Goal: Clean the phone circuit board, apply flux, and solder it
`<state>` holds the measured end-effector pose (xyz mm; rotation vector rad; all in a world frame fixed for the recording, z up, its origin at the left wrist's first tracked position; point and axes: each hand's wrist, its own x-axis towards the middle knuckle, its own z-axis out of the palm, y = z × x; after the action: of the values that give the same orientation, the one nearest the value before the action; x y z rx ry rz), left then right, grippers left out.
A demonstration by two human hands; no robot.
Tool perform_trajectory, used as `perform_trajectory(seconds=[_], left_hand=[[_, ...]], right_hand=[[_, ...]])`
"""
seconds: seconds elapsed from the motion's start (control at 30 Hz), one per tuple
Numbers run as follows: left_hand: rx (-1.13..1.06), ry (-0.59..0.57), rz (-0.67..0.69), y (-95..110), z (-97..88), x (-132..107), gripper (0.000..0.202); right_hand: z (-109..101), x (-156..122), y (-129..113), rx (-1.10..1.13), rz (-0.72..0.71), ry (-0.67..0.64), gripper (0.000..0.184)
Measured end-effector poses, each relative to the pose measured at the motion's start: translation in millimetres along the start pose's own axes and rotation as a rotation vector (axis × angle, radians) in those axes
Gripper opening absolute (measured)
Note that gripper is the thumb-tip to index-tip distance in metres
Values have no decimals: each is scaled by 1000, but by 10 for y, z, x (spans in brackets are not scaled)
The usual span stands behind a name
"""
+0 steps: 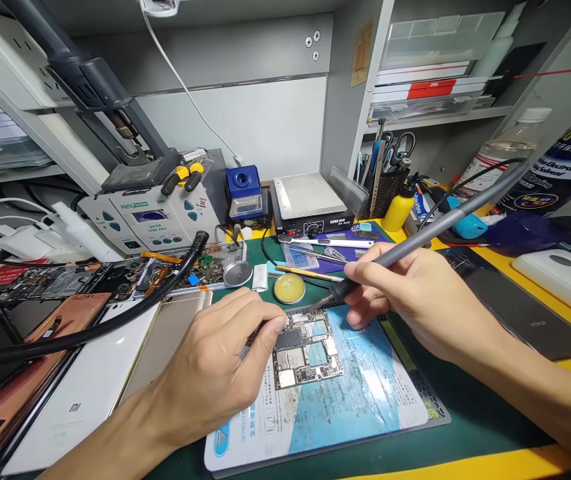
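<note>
Head camera view: a person sits over a bare circuit board (pixel 289 340), which lies on a blue-and-white printed sheet (pixel 360 413) near the middle of the bench. The right hand (pixel 388 283) grips a grey tool (pixel 348 287) by its dark sleeve, its thin metal tip slanting down at the board's upper edge; whether it touches, I can't tell. The left hand (pixel 238 353) is curled beside the board's left edge, thumb and forefinger drawn close together; from here I can't tell what, if anything, sits between them.

Just beyond the board stands an open round tin (pixel 289 303) of yellowish paste (pixel 289 287), and near it a shallow metal lid (pixel 238 273). Farther left, a pale-rimmed casing (pixel 244 253) cradles green circuit pieces (pixel 209 265).

Toward the back, a black mesh cup (pixel 389 193) is crammed with scissors (pixel 399 150) and slim tools, while a yellow bottle (pixel 399 210) with a dark top stands just in front. Off to the right, a white-capped clear bottle (pixel 508 150) holds pale liquid beside a big dark-blue can (pixel 563 167). Up on the shelf, a clear plastic box (pixel 440 43) sits above white-and-red cartons (pixel 433 89), next to a white squeeze bottle (pixel 498 47).
</note>
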<state>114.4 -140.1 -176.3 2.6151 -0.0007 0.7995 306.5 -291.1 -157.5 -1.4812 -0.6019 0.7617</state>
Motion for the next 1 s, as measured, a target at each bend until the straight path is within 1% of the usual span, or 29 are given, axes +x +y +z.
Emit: perform_trajectory(seconds=[0.4,0.57,0.73,0.87,1.0], left_hand=[[16,25,-8,9,-17,-4,16],[24,59,-20,8,-9,-20,14],[25,101,-55,-15,-2,-56,11],[3,105,-147,-18,-25,-81,12],[-150,73,-337,4,-66,-71,11]], right_hand=[[-20,2,-3,1,5,16,25],[-26,7,-9,-11,4,4,24],[-38,17,-1,36,6,-17,27],[-56,31,-4,106,46,-61,24],[-59,36,-10,162,101,-136,27]])
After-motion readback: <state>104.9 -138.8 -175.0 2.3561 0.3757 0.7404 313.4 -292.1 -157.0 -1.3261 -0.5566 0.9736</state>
